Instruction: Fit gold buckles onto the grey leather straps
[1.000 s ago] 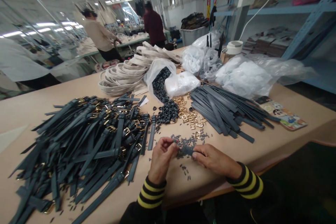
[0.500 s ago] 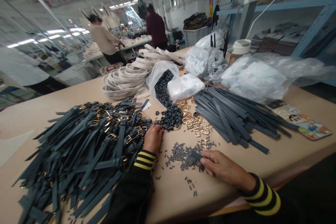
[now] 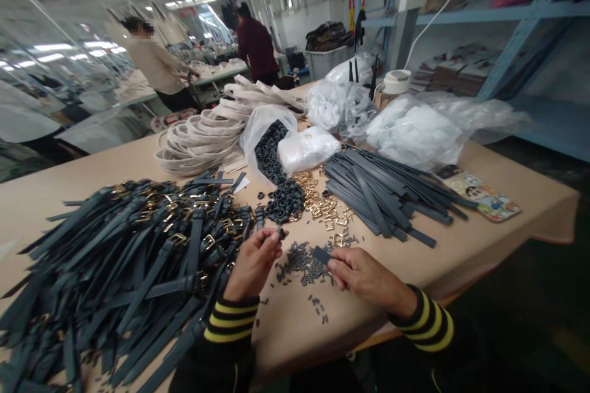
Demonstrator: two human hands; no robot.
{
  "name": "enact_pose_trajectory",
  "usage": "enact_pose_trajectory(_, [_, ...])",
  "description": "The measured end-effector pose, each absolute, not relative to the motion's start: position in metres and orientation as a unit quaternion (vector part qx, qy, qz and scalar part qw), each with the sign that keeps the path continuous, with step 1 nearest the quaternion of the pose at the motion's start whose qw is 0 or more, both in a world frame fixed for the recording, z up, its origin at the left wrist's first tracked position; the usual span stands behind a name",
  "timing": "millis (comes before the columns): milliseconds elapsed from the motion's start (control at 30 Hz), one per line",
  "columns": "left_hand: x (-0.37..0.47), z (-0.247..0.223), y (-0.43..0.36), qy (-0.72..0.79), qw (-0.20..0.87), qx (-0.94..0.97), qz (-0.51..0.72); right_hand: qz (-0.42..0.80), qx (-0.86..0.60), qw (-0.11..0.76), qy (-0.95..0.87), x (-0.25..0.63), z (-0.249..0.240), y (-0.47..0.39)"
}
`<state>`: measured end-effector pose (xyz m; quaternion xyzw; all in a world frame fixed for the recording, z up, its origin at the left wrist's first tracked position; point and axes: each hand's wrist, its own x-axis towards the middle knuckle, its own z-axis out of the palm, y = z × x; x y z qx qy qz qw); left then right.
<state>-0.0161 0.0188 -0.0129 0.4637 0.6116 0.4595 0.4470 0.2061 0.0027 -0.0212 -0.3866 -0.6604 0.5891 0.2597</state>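
My left hand (image 3: 258, 258) pinches a small dark strap loop (image 3: 281, 233) between thumb and fingertips, just in front of the pile of loops (image 3: 286, 199). In my right hand (image 3: 364, 273) is a dark blue-grey strap (image 3: 321, 254); its flat end sticks out to the left and the rest is hidden by the hand. Small dark tube-like pieces (image 3: 302, 261) lie scattered between and beneath the hands. Gold buckles (image 3: 329, 215) are heaped behind my right hand. Left of my left hand spreads a big pile of buckled straps (image 3: 152, 258).
Loose straps (image 3: 373, 190) fan out at the right, beside a cartoon-printed case (image 3: 488, 199). Farther back are coiled beige webbing (image 3: 198, 141), an opened bag of loops (image 3: 271, 150) and plastic bags (image 3: 410, 129). Two people (image 3: 258, 43) stand at tables beyond.
My left hand has lifted from the edge of the loop pile and come nearer, with a loop in its fingertips. My right hand still holds the strap, its end raised slightly. The view has shifted right.
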Motion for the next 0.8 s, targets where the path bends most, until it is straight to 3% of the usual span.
enact_pose_trajectory(100, [0.012,-0.017,-0.011,0.505,0.618,0.309,0.518,0.562,-0.388,0.273,-0.678,0.201,-0.017,-0.003])
enact_pose_trajectory(167, [0.025,-0.021,-0.024,0.469,0.654,0.261,0.533,0.544,-0.395,0.271,-0.689,0.198,-0.015,-0.007])
enact_pose_trajectory(367, [0.040,-0.024,-0.037,0.487,0.629,0.300,0.527,0.467,-0.402,0.247,-0.748,0.207,-0.011,-0.012])
enact_pose_trajectory(600, [0.055,-0.032,-0.057,0.538,0.580,0.439,0.426,0.446,-0.355,0.161,-0.806,0.223,-0.011,-0.017])
enact_pose_trajectory(800, [0.064,-0.041,-0.059,0.559,0.581,0.413,0.424,0.478,-0.429,0.200,-0.740,0.218,-0.024,-0.029])
